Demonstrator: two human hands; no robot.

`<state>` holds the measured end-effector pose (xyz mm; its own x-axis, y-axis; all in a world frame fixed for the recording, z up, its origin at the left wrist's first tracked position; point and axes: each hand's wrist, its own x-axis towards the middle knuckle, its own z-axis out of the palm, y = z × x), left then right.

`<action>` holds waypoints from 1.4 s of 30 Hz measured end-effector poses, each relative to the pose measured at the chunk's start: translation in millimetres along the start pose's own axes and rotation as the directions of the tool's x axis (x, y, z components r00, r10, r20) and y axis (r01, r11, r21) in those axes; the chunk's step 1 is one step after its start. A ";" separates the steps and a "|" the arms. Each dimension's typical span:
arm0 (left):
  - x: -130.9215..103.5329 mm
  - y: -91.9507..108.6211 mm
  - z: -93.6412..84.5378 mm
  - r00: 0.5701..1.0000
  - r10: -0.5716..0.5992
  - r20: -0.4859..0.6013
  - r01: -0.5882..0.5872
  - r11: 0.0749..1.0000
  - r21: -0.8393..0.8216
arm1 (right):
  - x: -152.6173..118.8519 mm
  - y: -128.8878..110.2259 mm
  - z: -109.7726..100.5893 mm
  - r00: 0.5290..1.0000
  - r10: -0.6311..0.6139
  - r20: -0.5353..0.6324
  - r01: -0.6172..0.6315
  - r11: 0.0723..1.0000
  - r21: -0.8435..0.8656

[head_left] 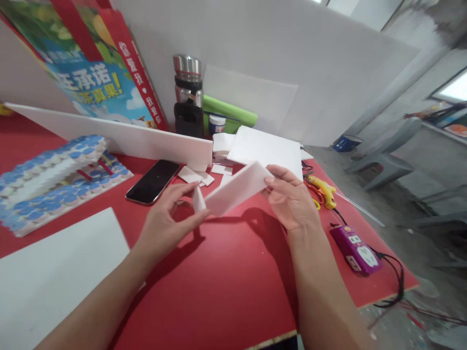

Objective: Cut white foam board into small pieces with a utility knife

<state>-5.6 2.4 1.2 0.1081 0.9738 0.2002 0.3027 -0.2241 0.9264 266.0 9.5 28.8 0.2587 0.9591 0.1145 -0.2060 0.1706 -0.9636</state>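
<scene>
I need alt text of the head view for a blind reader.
The left hand holds a small white piece and the right hand a longer one, above a red table. Around them are a phone, a blue-and-white structure and a power strip.

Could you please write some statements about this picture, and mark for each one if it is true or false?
1. The left hand holds a small white piece. True.
2. The right hand holds a longer white piece. True.
3. The phone is in the left hand. False: the phone lies on the red table.
4. The purple socket box lies on the red table. True.
5. The metal flask lies on its side. False: the metal flask stands upright.
</scene>
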 end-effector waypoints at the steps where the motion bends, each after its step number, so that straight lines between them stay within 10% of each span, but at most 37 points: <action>1: 1.0 0.9 -1.5 0.996 -0.084 -0.042 0.079 0.991 -0.112 | 1.6 -1.0 -3.5 0.998 -0.045 -0.033 0.045 0.999 0.003; 6: 5.4 -0.8 -6.2 0.950 -0.305 -0.072 0.259 0.893 -0.368 | -6.5 -15.7 -14.4 0.961 -0.146 0.234 0.203 0.950 -0.237; 11: 4.1 -3.8 -1.7 0.942 -0.336 -0.005 0.309 0.870 -0.384 | -32.6 -20.6 16.9 0.718 0.135 0.682 0.398 0.725 -0.562; 15: 4.2 -2.8 -3.5 0.936 -0.343 -0.081 0.290 0.880 -0.376 | -44.6 -15.5 29.2 0.688 0.165 0.707 0.593 0.435 -0.678; 25: 5.9 -3.4 -2.1 0.944 -0.321 -0.077 0.270 0.885 -0.379 | -59.3 -24.7 28.1 0.625 0.544 0.559 0.575 0.163 -0.802; 38: 9.9 -6.0 -5.3 0.935 -0.348 -0.069 0.280 0.844 -0.458 | -39.7 -1.5 28.7 0.571 0.373 0.731 0.633 0.367 -0.681; 42: 8.8 -6.9 -8.3 0.940 -0.331 -0.077 0.262 0.851 -0.454 | -30.7 -6.5 16.4 0.590 0.238 0.772 0.572 0.551 -0.607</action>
<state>-14.6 12.9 -0.8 -0.0717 0.9930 -0.0937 -0.1442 0.0826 0.9861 243.9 -17.4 35.5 -0.6247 0.7805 0.0246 0.6078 0.5058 -0.6121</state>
